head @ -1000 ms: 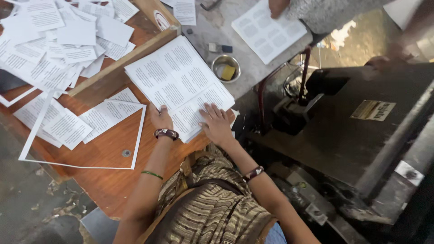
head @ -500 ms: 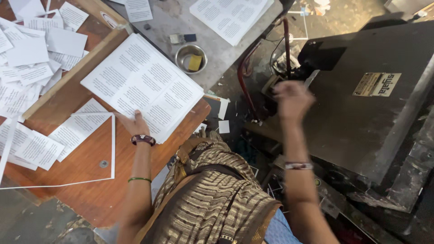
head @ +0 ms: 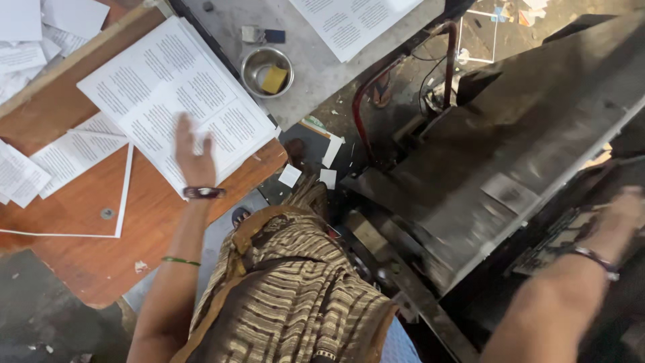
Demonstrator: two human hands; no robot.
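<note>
My left hand (head: 195,158) lies with fingers spread on the near edge of a stack of white printed sheets (head: 161,81), which rests on a brown wooden table (head: 74,262). A dark bracelet and a thin green bangle sit on that arm. My right hand (head: 621,214) is stretched far to the right, blurred, over the dark bed of a large metal machine (head: 484,134). Blur hides whether it holds anything.
A steel bowl with a yellow sponge (head: 267,70) stands on a grey table (head: 316,74), with another printed sheet (head: 349,20) behind it. Cut slips (head: 20,178) and a thin white paper offcut (head: 124,195) lie at the left. A red pipe (head: 359,107) rises by the machine.
My right hand left the stack and swung out to the machine on the right. My left hand stayed at the stack's near edge, its fingers now spread. The view shifted right.
</note>
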